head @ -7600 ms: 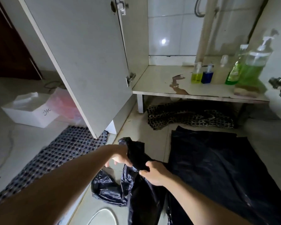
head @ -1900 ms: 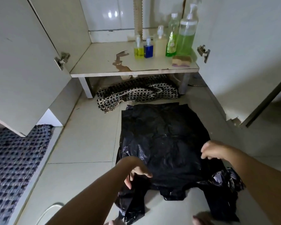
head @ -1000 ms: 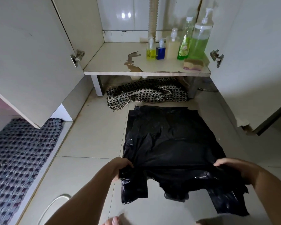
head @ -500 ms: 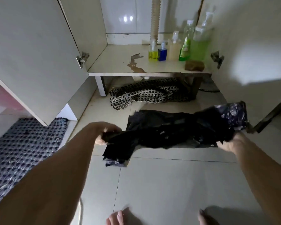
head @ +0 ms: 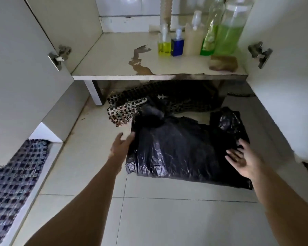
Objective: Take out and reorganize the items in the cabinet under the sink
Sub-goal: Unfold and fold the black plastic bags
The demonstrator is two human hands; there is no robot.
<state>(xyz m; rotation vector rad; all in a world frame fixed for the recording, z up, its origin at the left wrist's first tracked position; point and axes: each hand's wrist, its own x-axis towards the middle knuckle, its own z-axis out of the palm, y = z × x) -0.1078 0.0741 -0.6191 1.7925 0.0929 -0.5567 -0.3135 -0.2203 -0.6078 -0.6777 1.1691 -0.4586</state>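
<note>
A black plastic bag (head: pixel 183 148) lies folded over on the tiled floor in front of the open cabinet. My left hand (head: pixel 121 144) rests at the bag's left edge, fingers apart and holding nothing. Over the bag's right end hovers my right hand (head: pixel 242 158), palm turned inward, fingers spread. The cabinet shelf (head: pixel 117 66) carries several bottles at its right: a yellow one (head: pixel 164 45), a blue one (head: pixel 177 45), a cream one (head: pixel 193 39) and two with green liquid (head: pixel 228 32). A brown sponge (head: pixel 223 62) lies in front of them.
A checked mat (head: pixel 126 110) is bunched on the floor under the shelf, just behind the bag. Both cabinet doors stand open, left (head: pixel 16 68) and right (head: pixel 284 86). Another woven mat (head: pixel 11 180) lies at the far left. A drain pipe (head: pixel 165 11) comes down behind the bottles.
The bag was held up stretched between both hands half a second ago. Now it lies folded on the floor and both hands have let go.
</note>
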